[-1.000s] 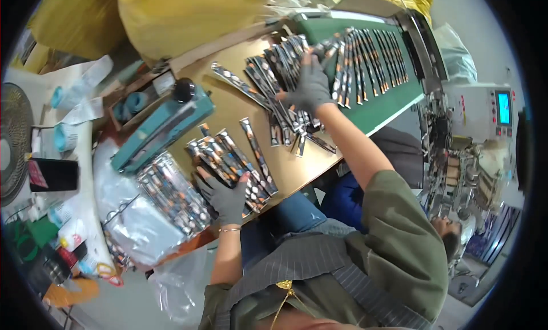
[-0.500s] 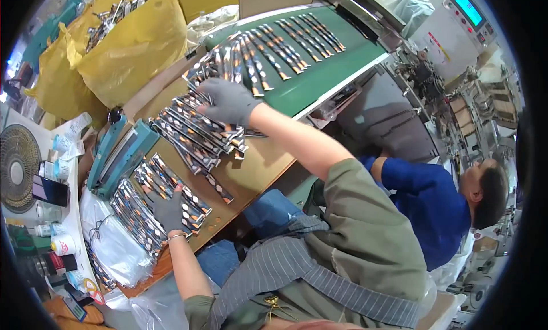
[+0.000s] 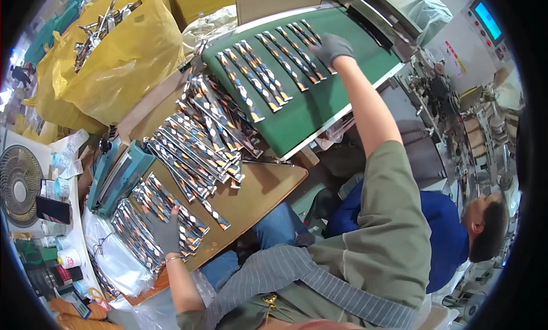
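Observation:
My left hand (image 3: 164, 232), in a grey glove, lies with spread fingers on slim stick packets (image 3: 182, 223) patterned in black, white, orange and blue. These are lined up in rows at the table's near left. My right hand (image 3: 332, 50), gloved alike, is stretched out over the green conveyor belt (image 3: 311, 110). Its fingers are apart at the upper ends of the rightmost stick packets (image 3: 302, 59). More packets (image 3: 245, 82) lie spaced apart across the belt. Between my hands, a heaped pile of packets (image 3: 194, 150) covers the brown tabletop (image 3: 268, 184).
A teal bag sealer (image 3: 123, 176) stands left of the pile. Beyond it is a yellow bag (image 3: 125, 56) with loose wrappers. A fan (image 3: 21, 184) and phone (image 3: 53, 210) stand far left. A co-worker in blue (image 3: 422, 233) sits at right near machinery (image 3: 439, 90).
My right hand has moved from the pile to the belt's far right part. Packets at the belt's left end now lie in the pile. My left hand stays on the lined-up packets.

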Demonstrator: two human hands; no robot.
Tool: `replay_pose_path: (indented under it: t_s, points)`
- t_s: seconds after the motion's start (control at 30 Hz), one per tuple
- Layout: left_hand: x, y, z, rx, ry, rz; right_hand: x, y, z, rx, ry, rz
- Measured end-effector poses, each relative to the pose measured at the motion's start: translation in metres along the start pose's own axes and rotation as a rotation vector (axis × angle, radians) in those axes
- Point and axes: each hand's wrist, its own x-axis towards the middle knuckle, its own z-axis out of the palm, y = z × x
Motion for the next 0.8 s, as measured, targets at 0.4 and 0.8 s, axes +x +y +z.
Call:
replay_pose_path:
  t_s: [0.4,0.8]
  points:
    - [-0.003,0.039,-0.030,-0.117,0.321,0.241,-0.044,-0.048,0.012,0.377,-0.141,-0.143]
    - [-0.052,0.120,-0.067,-1.452,-0.626,-0.201,-0.218,-0.120,-0.045,1.121,0.012,-0.422]
